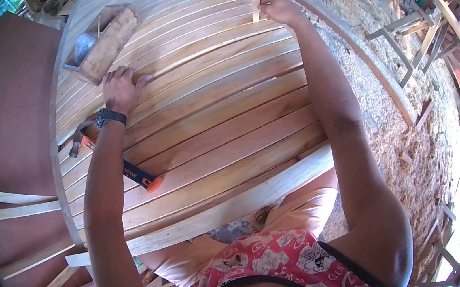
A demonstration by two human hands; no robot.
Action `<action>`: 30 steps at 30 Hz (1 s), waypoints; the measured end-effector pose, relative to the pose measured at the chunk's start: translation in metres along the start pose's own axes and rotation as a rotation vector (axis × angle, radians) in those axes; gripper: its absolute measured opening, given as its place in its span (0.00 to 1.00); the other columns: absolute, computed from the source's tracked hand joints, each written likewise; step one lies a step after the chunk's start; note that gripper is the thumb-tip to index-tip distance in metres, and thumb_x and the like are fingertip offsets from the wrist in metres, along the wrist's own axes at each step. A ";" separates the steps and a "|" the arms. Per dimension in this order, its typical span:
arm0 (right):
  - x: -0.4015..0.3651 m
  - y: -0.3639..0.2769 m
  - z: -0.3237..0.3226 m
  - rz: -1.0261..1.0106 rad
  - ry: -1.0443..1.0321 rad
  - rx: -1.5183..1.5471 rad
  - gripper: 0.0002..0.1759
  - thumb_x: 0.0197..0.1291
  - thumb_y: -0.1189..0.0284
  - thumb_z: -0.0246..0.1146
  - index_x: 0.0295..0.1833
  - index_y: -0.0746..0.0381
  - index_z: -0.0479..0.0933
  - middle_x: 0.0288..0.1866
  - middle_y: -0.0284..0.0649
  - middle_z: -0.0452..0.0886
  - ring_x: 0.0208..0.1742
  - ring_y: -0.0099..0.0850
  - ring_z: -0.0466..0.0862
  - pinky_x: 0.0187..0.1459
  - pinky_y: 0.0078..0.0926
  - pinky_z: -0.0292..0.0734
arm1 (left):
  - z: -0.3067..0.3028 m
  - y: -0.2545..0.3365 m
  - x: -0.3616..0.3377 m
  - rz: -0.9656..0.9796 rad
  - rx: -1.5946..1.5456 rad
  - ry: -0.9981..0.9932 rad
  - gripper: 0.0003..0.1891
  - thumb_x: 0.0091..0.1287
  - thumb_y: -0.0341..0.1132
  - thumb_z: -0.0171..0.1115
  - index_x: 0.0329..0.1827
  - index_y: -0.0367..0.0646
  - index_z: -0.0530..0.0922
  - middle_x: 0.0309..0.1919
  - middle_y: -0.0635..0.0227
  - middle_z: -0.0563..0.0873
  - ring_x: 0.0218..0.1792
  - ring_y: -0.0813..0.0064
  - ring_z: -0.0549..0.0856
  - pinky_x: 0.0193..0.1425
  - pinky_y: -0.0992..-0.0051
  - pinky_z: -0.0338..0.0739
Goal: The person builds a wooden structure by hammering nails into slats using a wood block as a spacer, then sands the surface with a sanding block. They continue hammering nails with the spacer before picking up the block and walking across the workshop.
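My right hand (279,7) pinches a short, pale wooden strip (256,5) at the far right edge of a panel of parallel wooden slats (219,104). On the left part of the panel rests my left hand (121,91), its thumb stretched out along a slat and its fingers near a wooden box (113,47). That hand holds nothing that I can see. A hammer (140,176) with a dark and orange handle lies across the slats, partly hidden under my left forearm.
Inside the box is a crumpled clear plastic bag (84,45). A brown board (12,125) stands left of the panel. Sawdust and shavings (377,89) cover the ground on the right, where wooden frames (403,45) stand. A long beam (367,58) runs along the panel's right side.
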State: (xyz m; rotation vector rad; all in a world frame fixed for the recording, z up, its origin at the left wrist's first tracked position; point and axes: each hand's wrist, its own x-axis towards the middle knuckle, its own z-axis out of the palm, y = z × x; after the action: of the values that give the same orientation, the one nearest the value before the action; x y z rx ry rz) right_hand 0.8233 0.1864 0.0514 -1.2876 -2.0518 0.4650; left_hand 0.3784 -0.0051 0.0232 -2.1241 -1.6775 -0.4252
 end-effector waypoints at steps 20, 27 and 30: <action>-0.081 -0.121 0.041 -0.249 -0.376 -0.236 0.13 0.62 0.63 0.63 0.41 0.62 0.83 0.46 0.52 0.85 0.46 0.48 0.86 0.49 0.46 0.81 | 0.004 0.004 0.007 -0.111 -0.013 -0.025 0.34 0.59 0.67 0.66 0.43 0.39 0.87 0.46 0.56 0.87 0.49 0.56 0.87 0.55 0.61 0.82; -0.210 -0.330 0.136 -0.598 -0.712 0.085 0.26 0.62 0.57 0.67 0.53 0.68 0.79 0.50 0.59 0.81 0.54 0.52 0.82 0.56 0.46 0.80 | -0.019 0.020 0.014 -0.248 0.018 -0.285 0.41 0.62 0.73 0.57 0.47 0.37 0.86 0.49 0.52 0.87 0.55 0.55 0.85 0.59 0.60 0.79; -0.222 -0.359 0.171 -0.594 -0.656 -0.043 0.20 0.58 0.68 0.64 0.53 0.71 0.78 0.51 0.60 0.81 0.55 0.54 0.82 0.55 0.47 0.80 | -0.032 0.024 0.018 -0.239 0.032 -0.315 0.41 0.62 0.72 0.58 0.47 0.36 0.86 0.49 0.49 0.87 0.54 0.53 0.86 0.59 0.58 0.79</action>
State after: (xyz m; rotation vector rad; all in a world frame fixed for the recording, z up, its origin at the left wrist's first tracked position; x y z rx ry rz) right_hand 0.5347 -0.1653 0.0692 -0.5049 -2.8514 0.6102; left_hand 0.4061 -0.0099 0.0565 -2.0567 -2.1104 -0.1313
